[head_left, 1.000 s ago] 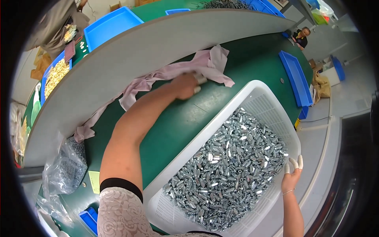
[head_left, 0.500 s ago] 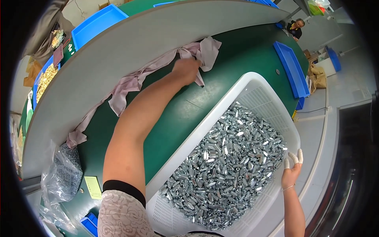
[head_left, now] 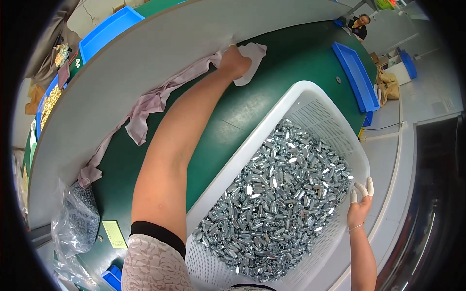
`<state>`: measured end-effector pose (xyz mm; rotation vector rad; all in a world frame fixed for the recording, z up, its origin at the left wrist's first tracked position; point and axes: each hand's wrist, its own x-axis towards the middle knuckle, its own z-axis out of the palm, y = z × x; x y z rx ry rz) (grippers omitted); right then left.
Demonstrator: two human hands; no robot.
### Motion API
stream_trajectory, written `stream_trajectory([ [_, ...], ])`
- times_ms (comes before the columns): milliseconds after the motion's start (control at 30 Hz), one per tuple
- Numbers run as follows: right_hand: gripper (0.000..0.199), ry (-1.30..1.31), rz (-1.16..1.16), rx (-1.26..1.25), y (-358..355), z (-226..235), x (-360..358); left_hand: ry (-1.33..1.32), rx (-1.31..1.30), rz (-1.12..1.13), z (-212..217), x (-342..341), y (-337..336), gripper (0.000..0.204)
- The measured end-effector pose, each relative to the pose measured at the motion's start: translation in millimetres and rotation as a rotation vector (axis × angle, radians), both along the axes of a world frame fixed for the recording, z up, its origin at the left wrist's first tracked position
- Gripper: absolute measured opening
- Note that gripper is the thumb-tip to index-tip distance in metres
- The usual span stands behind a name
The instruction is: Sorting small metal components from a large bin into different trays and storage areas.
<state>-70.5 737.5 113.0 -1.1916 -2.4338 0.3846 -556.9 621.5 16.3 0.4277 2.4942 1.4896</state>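
Cloth under my left hand, basket gripped by my right

Cloth, a long pale pinkish strip, lay stretched along the grey curved rail, and my left hand reached far out and closed down on its white far end, fingers bunched into the fabric. My right hand, fingertips capped in white, clamped the near right rim of the white perforated basket. Between my two arms the basket sat on the green table, heaped with small silvery metal parts. Beyond my right hand, a blue tray rested at the table's edge.
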Motion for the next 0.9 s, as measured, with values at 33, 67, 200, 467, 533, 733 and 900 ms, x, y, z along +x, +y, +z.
stream_trajectory([
  [33, 0.024, 0.003, -0.001, 0.000, 0.2, 0.9, 0.3, 0.171, -0.063, -0.054, -0.2, 12.5, 3.1, 0.036],
  [67, 0.024, 0.005, -0.002, 0.000, 0.3, 1.4, 0.7, 0.342, -0.126, -0.109, -1.0, 25.5, 5.3, 0.037],
  [200, 0.024, 0.003, 0.002, 0.002, 1.7, 0.7, 2.1, 0.688, -0.397, -0.531, -7.6, 41.4, 1.3, 0.039],
  [467, 0.024, -0.009, 0.011, 0.022, 1.5, 1.1, -1.2, 0.578, -0.560, -0.468, -43.8, -24.0, -18.0, 0.042],
  [533, 0.024, 0.000, 0.015, 0.025, 0.3, -0.1, -2.2, 0.498, -0.367, -0.372, -43.2, -34.4, -22.4, 0.039],
  [733, 0.024, 0.010, 0.013, 0.026, 5.4, 3.0, 5.0, 0.370, -0.401, -0.338, -6.0, -5.8, -12.7, 0.029],
  [900, 0.024, 0.002, 0.053, 0.064, 4.2, -5.3, 6.2, 0.588, -0.335, -0.248, 5.8, 3.2, -55.2, 0.024],
])
